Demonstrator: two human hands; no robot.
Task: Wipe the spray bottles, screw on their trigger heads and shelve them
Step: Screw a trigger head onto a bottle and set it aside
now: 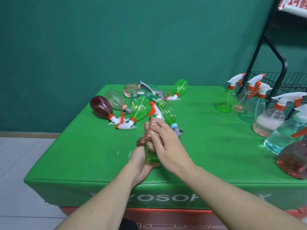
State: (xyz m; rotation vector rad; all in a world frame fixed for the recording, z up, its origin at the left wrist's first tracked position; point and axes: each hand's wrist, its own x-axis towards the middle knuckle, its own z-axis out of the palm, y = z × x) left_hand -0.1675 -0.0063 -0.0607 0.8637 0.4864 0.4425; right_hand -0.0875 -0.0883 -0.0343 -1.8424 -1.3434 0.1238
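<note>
The left hand (142, 165) cups the base of a green spray bottle (152, 156), its grip curled round the bottom from below and the left. The bottle stands between the two hands, just above the near part of the worktop (83, 146). The right hand (166, 143) lies over the bottle's upper part, fingers fairly straight, pressing a brown cloth (151, 133) against it; the cloth hides the bottle's neck. Beyond the hands a heap of bottles (141, 103) lies on its side, some with trigger heads on. At the right edge stand upright bottles (249, 103), next to a black wire shelf (282, 80)
</note>
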